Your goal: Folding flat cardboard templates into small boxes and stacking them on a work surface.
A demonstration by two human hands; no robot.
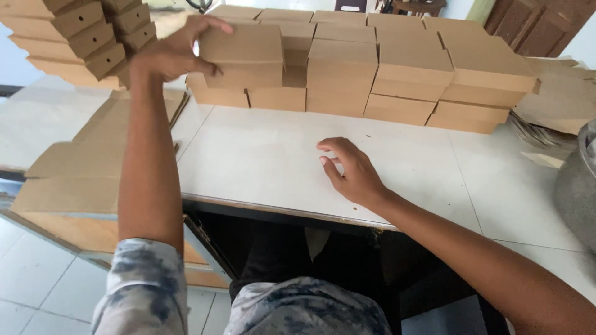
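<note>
The left hand [171, 56] is clamped on a folded brown cardboard box [243, 54], thumb on its front face and fingers hooked over its top left edge, so the box lies at about three o'clock from the palm, on top of the stacked row of boxes [397, 74] at the table's far side. The right hand [349, 170] rests on the white table [267, 155], fingers loosely spread and holding nothing, at about five o'clock from the gripped box. Flat cardboard blanks [81, 167] lie at nine o'clock from the right hand.
</note>
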